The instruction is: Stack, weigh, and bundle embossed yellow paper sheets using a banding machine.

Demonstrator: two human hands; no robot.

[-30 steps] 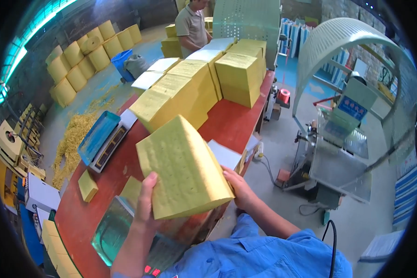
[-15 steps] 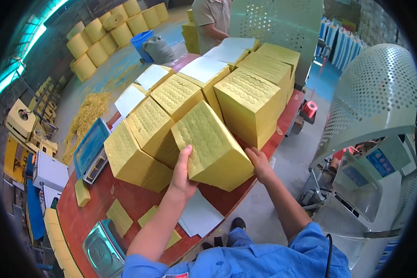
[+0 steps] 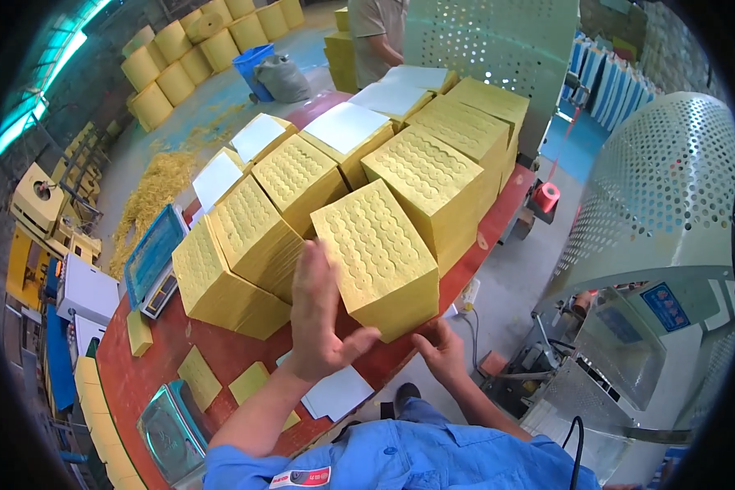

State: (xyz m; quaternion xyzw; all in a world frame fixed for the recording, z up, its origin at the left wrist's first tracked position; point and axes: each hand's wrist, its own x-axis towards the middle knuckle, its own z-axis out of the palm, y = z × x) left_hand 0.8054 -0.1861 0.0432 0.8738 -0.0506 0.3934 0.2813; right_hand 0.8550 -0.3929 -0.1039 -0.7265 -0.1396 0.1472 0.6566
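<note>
A block-shaped stack of yellow paper (image 3: pixel 384 253) with rows of wavy cut marks on top stands upright on the red table (image 3: pixel 257 349), near its right edge. My left hand (image 3: pixel 322 314) is held up at the stack's left side, fingers stretched and thumb spread, holding nothing; I cannot tell whether it touches the paper. My right hand (image 3: pixel 443 353) is low by the stack's near right corner, with loosely bent fingers and nothing in them. Similar yellow stacks (image 3: pixel 249 224) stand close together to the left and behind.
White sheets (image 3: pixel 339 392), loose yellow pieces (image 3: pixel 200 377), a green stool-like item (image 3: pixel 175 433) and a blue-topped scale (image 3: pixel 157 261) are on the table. A perforated machine guard (image 3: pixel 657 188) stands right. Another person (image 3: pixel 376 41) stands at the far end.
The yellow stack was gripped and tilted between both hands; now it stands upright, released. My left hand has opened, and my right hand has moved down and toward me.
</note>
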